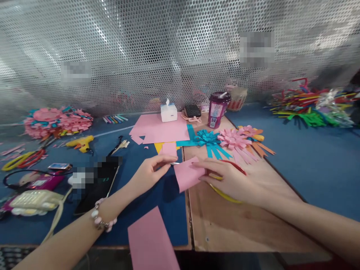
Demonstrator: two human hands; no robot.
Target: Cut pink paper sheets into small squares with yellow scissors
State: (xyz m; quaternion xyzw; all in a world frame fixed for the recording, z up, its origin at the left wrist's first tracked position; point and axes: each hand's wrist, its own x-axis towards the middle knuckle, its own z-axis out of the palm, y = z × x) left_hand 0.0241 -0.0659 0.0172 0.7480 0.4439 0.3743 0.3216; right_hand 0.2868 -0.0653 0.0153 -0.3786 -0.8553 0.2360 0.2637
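My left hand is closed in a pinch, with a thin silver strip showing at its fingertips. It could be a scissor blade; I cannot tell. My right hand holds a small, slightly curled piece of pink paper by its right edge. Red and yellow scissor handles show behind and below that hand, their middle hidden by it. A larger pink sheet lies nearest me, reaching over the table's front edge. Beyond my fingers rests a small pink square.
Pink sheets lie under a white tissue box. Blue and pink paper flowers sit near a purple cup. Leftward are a phone, a yellow glue gun and other scissors. Colourful strips lie far right.
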